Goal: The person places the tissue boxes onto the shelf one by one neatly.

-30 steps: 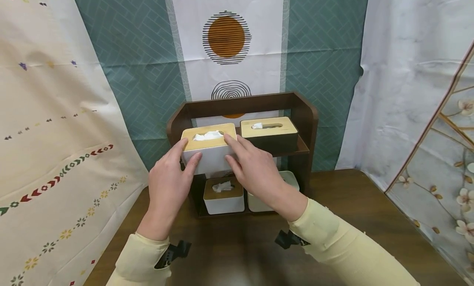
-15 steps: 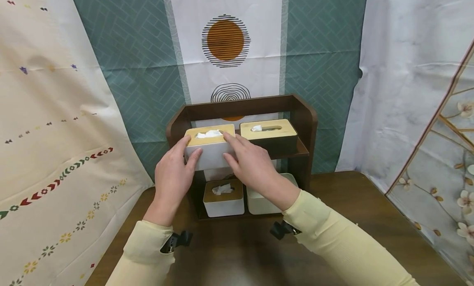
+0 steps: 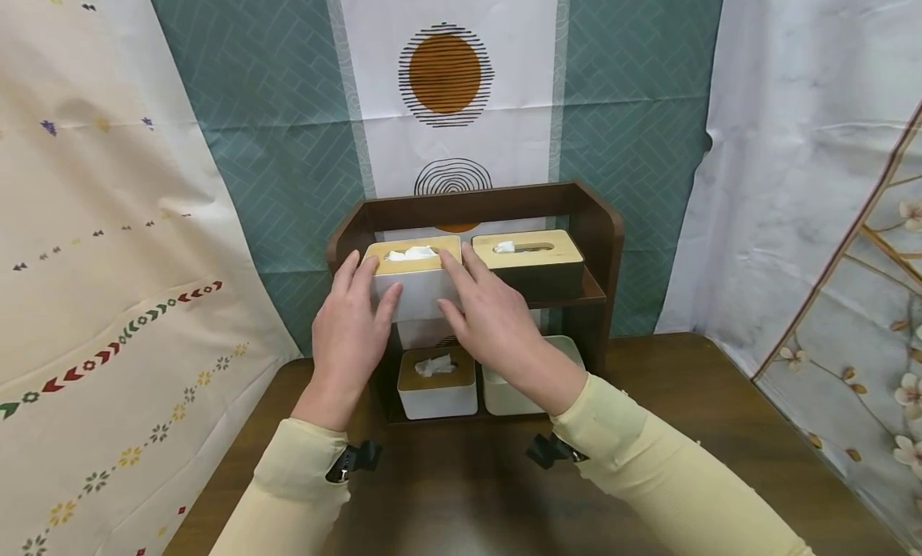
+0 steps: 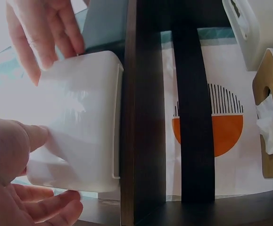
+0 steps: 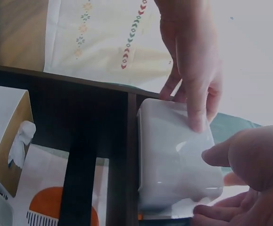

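A white tissue box (image 3: 414, 296) with a light wood lid and tissue in its slot is at the left of the upper shelf (image 3: 592, 288). Its base lies against the shelf board in both wrist views. My left hand (image 3: 349, 328) holds its left side, thumb on the front face and fingers along the side. On the other side, my right hand (image 3: 497, 324) has its thumb at the front and fingertips by the lid's right edge. To the right stands a dark tissue box (image 3: 536, 280) with a similar lid.
Below, the lower shelf holds a white tissue box with a brown lid (image 3: 437, 396) and a pale green box (image 3: 511, 396), partly hidden by my right forearm. The brown rack (image 3: 612, 244) has raised side panels and stands on a wooden table (image 3: 663, 388), before fabric hangings.
The white tissue box has moved back and slightly right onto the upper shelf, with both hands following. My left fingers have shifted forward along its side.
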`<action>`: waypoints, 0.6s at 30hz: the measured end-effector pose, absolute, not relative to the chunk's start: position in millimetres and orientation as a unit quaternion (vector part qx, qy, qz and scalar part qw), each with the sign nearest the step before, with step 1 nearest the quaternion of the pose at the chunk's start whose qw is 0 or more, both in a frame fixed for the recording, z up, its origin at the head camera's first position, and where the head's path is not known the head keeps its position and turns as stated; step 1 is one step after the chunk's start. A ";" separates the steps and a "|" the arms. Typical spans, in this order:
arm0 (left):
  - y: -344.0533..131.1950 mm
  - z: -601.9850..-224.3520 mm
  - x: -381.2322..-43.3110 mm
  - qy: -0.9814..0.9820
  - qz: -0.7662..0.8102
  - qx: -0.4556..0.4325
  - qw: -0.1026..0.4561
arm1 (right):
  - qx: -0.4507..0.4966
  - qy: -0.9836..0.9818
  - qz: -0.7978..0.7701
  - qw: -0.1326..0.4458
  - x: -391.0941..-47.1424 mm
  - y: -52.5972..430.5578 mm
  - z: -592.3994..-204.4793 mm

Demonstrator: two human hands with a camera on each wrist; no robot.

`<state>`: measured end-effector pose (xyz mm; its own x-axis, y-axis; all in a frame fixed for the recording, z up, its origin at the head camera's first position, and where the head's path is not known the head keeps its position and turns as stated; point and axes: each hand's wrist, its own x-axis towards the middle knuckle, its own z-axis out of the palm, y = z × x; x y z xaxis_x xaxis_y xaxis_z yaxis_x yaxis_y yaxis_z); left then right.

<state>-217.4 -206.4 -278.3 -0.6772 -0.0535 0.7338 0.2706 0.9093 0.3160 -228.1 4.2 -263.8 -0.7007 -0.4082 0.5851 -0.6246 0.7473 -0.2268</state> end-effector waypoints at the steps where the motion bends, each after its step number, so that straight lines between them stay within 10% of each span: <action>1: -205.6 -278.8 -216.0 -0.890 -0.196 -0.065 0.406 | 0.290 -0.896 0.201 0.269 -226.6 5.2 -264.1; 18: -197.9 -282.6 -193.8 -0.886 -0.046 -0.122 0.445 | 0.317 -0.887 0.100 0.321 -232.1 10.8 -263.3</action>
<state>-193.8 -197.9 -282.6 -0.5747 0.1750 0.7994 0.2569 0.9661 -0.0269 -232.1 10.8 -263.3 -0.5938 -0.4979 0.6321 -0.6260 0.7794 0.0257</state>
